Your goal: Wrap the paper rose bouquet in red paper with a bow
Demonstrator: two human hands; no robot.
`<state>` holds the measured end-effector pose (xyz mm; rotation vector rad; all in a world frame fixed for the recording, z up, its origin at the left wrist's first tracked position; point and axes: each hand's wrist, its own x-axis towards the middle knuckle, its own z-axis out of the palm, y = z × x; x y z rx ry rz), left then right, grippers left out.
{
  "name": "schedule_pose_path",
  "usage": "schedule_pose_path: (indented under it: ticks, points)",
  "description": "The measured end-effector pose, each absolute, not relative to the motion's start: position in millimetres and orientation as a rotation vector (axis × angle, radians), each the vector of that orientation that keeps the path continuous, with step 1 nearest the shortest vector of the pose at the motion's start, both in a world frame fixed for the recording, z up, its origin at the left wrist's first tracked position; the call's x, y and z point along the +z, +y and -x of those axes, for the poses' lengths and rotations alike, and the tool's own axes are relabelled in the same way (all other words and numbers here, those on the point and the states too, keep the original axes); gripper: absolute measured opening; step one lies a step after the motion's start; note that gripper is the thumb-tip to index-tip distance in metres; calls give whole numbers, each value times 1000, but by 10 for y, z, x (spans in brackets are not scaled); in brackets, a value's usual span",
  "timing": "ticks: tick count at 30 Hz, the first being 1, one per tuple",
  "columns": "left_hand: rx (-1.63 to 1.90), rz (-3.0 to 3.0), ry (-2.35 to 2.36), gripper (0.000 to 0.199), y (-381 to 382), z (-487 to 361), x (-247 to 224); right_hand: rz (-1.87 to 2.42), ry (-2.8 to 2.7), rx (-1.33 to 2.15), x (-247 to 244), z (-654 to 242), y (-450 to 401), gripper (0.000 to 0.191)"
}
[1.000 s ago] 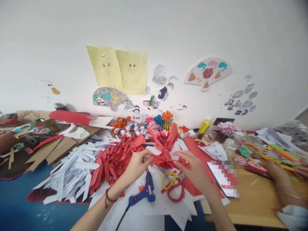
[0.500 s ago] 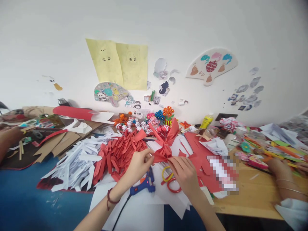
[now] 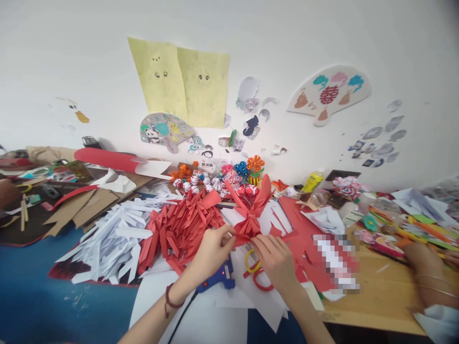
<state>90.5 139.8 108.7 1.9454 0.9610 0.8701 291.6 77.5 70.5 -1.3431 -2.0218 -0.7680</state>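
A red folded paper bow [image 3: 251, 215], tied at its middle and with two long tails pointing up, is held up before me. My left hand [image 3: 216, 246] pinches its lower left edge between thumb and fingers. On the lower right edge, my right hand [image 3: 274, 255] is closed, its fingertips partly hiding the paper. Below the bow lie scissors [image 3: 263, 279] with yellow and red handles, partly covered by my right hand. A blue glue gun [image 3: 218, 281] with a small red light rests under my left wrist, its black cord running toward me.
Left lie heaps of red paper strips [image 3: 182, 224] and white paper strips [image 3: 111, 239]. Red paper sheets [image 3: 304, 239] lie right. Paper flowers [image 3: 255, 165] stand by the wall. Another person's hand [image 3: 421, 258] is at far right, and part of a hand [image 3: 7, 193] at far left.
The view has shifted slightly. Both my hands keep their pinch on the bow, which looks spread a little differently at its lower edge. The far-left person's hand has drawn back toward the edge.
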Motion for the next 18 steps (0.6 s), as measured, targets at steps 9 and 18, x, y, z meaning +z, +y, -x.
schedule_pose_path:
  ticks: [9, 18]
  points:
    - [828, -1993, 971, 26, 1244, -734, 1370, 1283, -1313, 90, 551, -2808, 710, 5]
    - [541, -2631, 1444, 27, 801, -279, 290, 857, -664, 834, 583, -2577, 645, 34]
